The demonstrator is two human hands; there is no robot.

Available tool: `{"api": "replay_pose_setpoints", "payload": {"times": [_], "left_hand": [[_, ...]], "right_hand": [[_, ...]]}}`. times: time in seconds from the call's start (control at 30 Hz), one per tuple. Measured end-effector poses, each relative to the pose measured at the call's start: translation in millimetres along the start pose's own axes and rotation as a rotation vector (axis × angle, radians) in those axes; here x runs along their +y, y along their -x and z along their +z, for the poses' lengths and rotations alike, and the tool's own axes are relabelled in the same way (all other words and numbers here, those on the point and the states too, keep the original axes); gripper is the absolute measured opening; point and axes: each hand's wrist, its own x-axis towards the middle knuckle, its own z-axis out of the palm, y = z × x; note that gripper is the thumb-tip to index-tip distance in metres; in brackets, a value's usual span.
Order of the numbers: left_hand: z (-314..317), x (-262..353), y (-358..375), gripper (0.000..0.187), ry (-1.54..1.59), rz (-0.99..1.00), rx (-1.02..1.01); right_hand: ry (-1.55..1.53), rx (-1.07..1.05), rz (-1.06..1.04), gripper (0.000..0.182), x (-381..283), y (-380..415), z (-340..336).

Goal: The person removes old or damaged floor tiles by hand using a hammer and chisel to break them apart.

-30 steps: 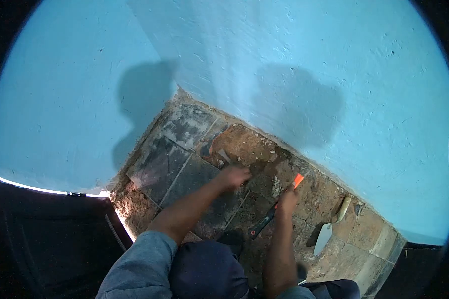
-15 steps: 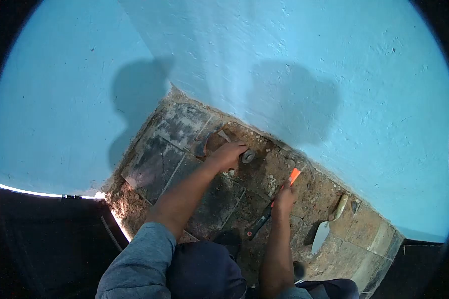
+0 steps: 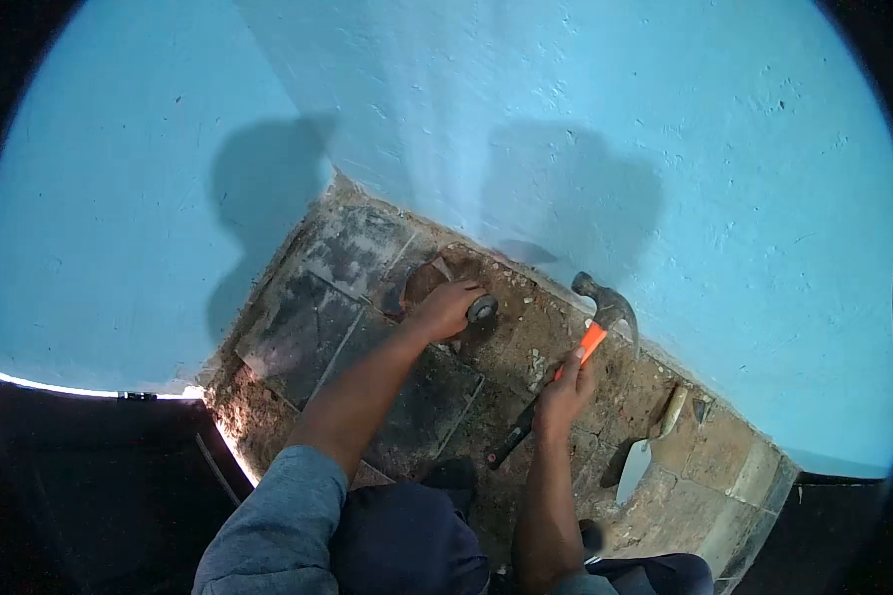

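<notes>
My left hand (image 3: 446, 309) is closed around a chisel (image 3: 481, 308), of which the round dark end shows at the fingers. Its shaft is mostly hidden by the hand. Close by lies a broken, curved edge of floor tile (image 3: 408, 291) around bare brown soil. My right hand (image 3: 564, 397) grips a claw hammer (image 3: 592, 342) by its orange and black handle. The hammer's dark head is up near the foot of the blue wall, to the right of the chisel and apart from it.
A trowel (image 3: 636, 470) with a pale handle lies on the floor at the right. Dark floor tiles (image 3: 422, 397) extend under my left arm, with rubble and dirt along the blue wall (image 3: 566, 79). My knee (image 3: 407, 540) is at the bottom.
The hammer's head, hardly discernible before, now shows clearly near the wall. My right hand has shifted slightly, while my left hand stays in nearly the same place with the chisel's end tilted.
</notes>
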Motion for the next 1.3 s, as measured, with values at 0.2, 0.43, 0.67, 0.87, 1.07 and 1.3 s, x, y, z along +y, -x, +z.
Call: {"api": "replay_pose_setpoints", "payload": {"times": [0.2, 0.43, 0.67, 0.87, 1.07, 1.3], "left_hand": [[25, -11, -22, 0.046, 0.046, 0.038, 0.272], [19, -8, -27, 0.053, 0.002, 0.021, 0.236], [-1, 6, -15, 0.052, -0.019, 0.027, 0.190], [40, -11, -16, 0.046, -0.127, 0.110, 0.231], [44, -13, -16, 0.045, -0.180, 0.043, 0.092], [45, -17, -33, 0.040, -0.163, 0.113, 0.182]], "right_hand": [[-0.124, 0.260, -0.317, 0.037, -15, -12, -20], [-0.229, 0.561, -0.380, 0.041, -13, -9, -8], [0.493, -0.098, 0.143, 0.044, 74, 40, 21], [0.475, 0.016, 0.074, 0.046, 87, 18, -3], [0.036, 0.140, 0.013, 0.035, 52, -13, -19], [-0.270, 0.518, -0.022, 0.035, -12, 7, -3]]}}
